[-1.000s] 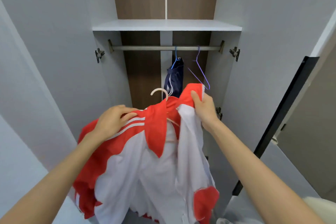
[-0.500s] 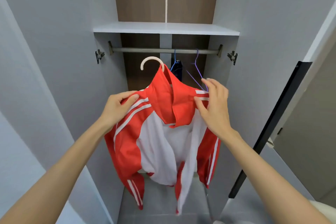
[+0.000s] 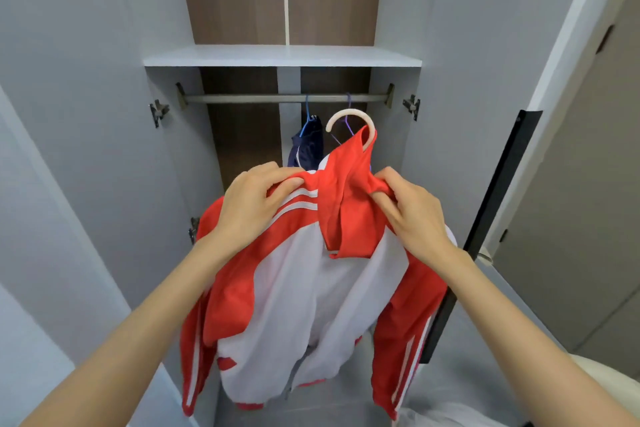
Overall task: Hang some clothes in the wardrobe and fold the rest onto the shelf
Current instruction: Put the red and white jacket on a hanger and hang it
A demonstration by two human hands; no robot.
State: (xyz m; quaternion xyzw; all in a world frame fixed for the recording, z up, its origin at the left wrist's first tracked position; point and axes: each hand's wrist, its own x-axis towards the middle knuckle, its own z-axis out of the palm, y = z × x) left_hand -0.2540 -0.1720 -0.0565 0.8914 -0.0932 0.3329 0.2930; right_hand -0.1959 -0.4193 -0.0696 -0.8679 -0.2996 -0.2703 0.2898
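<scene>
Red-and-white track jacket [image 3: 311,288] on cream plastic hanger [image 3: 351,125], held up before open wardrobe, below rail [image 3: 287,99], hook not on rail. Left hand [image 3: 252,204] grip closed on jacket's left shoulder; right hand [image 3: 412,211] grip pinching red collar fabric at right shoulder. Behind: navy garment [image 3: 306,149] hanging on blue hanger [image 3: 306,114], bare purple hanger [image 3: 348,114] beside it. White shelf [image 3: 282,57] above rail.

The jacket [image 3: 311,288] is hanging before the open wardrobe, below the rail [image 3: 284,99], its hanger hook [image 3: 349,120] sitting in front of two hangers on the rail's right half. The shelf [image 3: 282,57] is lying above the rail.
</scene>
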